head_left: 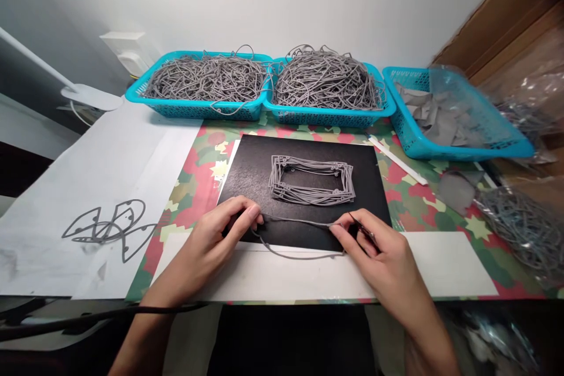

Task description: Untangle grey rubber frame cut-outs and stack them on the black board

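A thin grey rubber gasket [296, 220] is stretched between my two hands, and its lower side sags in a curve toward me. My left hand [220, 232] pinches one end between thumb and forefinger. At the other end, my right hand [379, 247] pinches the gasket too. A slim dark tool [365, 229], perhaps tweezers, is also tucked in my right hand's fingers. Just beyond my hands, a stack of rectangular grey gaskets [312, 197] lies on a black board [247, 173].
Blue baskets [198, 109] [330, 116] heaped with grey gaskets stand along the wall. Another blue basket [476, 153] holds grey pieces. Several loose gaskets [110, 229] lie on white paper at left. At right are a white strip [399, 161] and a bag of gaskets [522, 223].
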The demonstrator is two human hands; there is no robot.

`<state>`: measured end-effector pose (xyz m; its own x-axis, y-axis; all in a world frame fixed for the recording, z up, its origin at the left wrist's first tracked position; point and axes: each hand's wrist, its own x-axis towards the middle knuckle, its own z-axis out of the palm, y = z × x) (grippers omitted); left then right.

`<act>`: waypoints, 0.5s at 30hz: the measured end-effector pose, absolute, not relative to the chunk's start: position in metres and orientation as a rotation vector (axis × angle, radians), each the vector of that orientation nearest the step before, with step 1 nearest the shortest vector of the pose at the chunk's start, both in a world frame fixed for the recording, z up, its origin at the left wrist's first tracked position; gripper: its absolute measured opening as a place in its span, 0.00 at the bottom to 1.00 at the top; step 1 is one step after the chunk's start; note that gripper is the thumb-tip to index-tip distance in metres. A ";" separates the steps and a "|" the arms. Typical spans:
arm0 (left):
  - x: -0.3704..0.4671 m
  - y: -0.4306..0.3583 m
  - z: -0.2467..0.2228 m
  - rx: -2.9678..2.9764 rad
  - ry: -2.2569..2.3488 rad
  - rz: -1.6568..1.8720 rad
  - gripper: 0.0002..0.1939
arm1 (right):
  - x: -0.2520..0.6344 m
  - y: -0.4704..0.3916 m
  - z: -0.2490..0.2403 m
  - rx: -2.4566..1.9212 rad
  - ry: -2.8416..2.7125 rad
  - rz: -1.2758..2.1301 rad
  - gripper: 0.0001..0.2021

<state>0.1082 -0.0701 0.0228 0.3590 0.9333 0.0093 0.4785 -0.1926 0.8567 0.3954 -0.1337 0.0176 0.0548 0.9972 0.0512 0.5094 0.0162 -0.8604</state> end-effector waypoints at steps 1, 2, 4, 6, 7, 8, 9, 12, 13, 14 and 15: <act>0.108 -0.070 0.023 1.817 1.234 0.716 0.16 | 0.396 -0.133 0.017 -1.595 -1.521 0.838 0.09; 0.108 -0.070 0.023 1.817 1.227 0.716 0.16 | 0.396 -0.133 0.017 -1.599 -1.489 0.849 0.08; 0.107 -0.070 0.023 1.822 1.222 0.713 0.17 | 0.397 -0.133 0.015 -1.607 -1.432 0.874 0.07; 0.106 -0.070 0.023 1.824 1.228 0.702 0.17 | 0.397 -0.133 0.012 -1.613 -1.394 0.880 0.09; 0.106 -0.070 0.023 1.823 1.235 0.699 0.18 | 0.398 -0.133 0.012 -1.616 -1.384 0.877 0.09; 0.106 -0.071 0.023 1.822 1.244 0.697 0.19 | 0.398 -0.133 0.011 -1.617 -1.378 0.869 0.09; 0.106 -0.071 0.023 1.822 1.251 0.699 0.19 | 0.397 -0.133 0.011 -1.619 -1.374 0.862 0.08; 0.105 -0.071 0.023 1.821 1.250 0.702 0.20 | 0.397 -0.133 0.013 -1.615 -1.368 0.860 0.08; 0.105 -0.070 0.023 1.818 1.240 0.697 0.20 | 0.397 -0.133 0.014 -1.613 -1.369 0.867 0.07; 0.104 -0.070 0.023 1.812 1.229 0.692 0.20 | 0.397 -0.134 0.014 -1.610 -1.375 0.877 0.07; 0.104 -0.070 0.024 1.803 1.219 0.687 0.19 | 0.398 -0.134 0.014 -1.607 -1.384 0.887 0.07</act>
